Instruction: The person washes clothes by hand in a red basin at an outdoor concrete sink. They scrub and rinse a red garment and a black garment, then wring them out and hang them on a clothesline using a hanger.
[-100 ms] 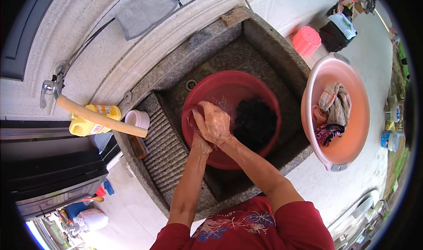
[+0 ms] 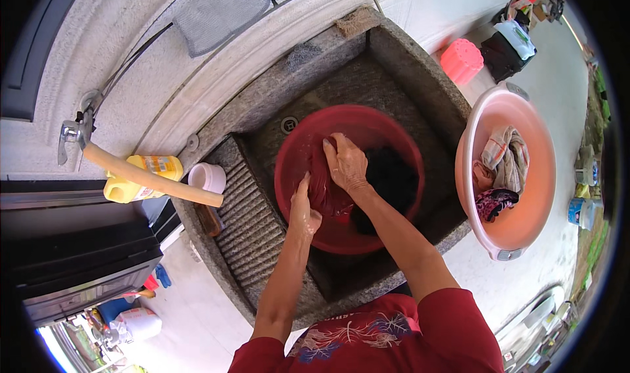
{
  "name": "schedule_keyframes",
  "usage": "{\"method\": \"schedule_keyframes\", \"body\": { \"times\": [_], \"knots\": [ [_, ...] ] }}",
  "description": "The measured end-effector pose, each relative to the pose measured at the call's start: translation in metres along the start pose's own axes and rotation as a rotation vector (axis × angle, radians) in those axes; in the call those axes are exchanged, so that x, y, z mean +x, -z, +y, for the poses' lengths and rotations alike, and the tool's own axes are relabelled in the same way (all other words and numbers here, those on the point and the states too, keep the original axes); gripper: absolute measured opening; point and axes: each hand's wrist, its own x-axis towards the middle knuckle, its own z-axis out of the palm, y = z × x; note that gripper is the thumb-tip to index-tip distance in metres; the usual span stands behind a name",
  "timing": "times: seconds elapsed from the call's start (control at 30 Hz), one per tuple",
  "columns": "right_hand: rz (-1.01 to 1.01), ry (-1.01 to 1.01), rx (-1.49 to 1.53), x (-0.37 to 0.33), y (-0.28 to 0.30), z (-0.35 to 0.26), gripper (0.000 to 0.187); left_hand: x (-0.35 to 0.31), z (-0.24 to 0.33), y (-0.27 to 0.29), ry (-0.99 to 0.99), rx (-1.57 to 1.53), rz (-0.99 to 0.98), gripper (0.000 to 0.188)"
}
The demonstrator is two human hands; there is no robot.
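A round red basin (image 2: 283, 153) with water in it sits inside the stone sink. Both hands are over the basin's left half with a wet dark red cloth (image 2: 320, 179) stretched between them. My right hand (image 2: 346, 165) grips the cloth at its upper right, fingers curled over it. On the left edge of the cloth, my left hand (image 2: 303, 210) is closed, its fingertips partly hidden. A dark, almost black cloth (image 2: 390, 182) lies in the water to the right, partly behind my right forearm.
The stone sink (image 2: 417, 64) has a ribbed washboard (image 2: 252, 222) on its left. A hose on a tap (image 2: 154, 176) reaches over a yellow bottle (image 2: 125, 188) and a white cup (image 2: 209, 176). At right stands a pink tub (image 2: 535, 202) holding clothes (image 2: 505, 159).
My hands were pressed together low in the basin; now they are apart, with the right one moved rightward. The dark red cloth now shows between them.
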Motion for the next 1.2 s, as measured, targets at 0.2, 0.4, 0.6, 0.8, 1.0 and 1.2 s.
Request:
{"method": "schedule_keyframes", "body": {
  "times": [0.2,0.4,0.6,0.8,1.0,1.2],
  "knots": [
    [-0.227,-0.151,-0.51,0.025,-0.013,0.081,0.034,0.029,-0.021,0.063,-0.168,0.17,0.235,0.077],
    [-0.477,0.407,-0.617,-0.027,-0.067,0.111,0.053,0.046,-0.064,0.089,0.031,0.366,0.383,0.084],
    [-0.477,-0.059,-0.261,0.019,-0.054,0.111,0.043,0.044,-0.048,0.08,0.269,0.003,0.301,0.087],
    [-0.596,-0.08,0.204,-0.048,-0.018,0.036,0.033,0.044,-0.033,0.056,0.157,-0.27,-0.083,0.094],
    [-0.376,0.359,0.025,-0.129,0.019,-0.034,0.024,0.024,-0.027,0.026,0.179,-0.022,-0.052,0.059],
    [-0.354,0.351,0.036,-0.105,0.011,-0.038,0.022,0.002,-0.046,0.034,-0.08,-0.02,-0.329,0.04]
  ]
}}
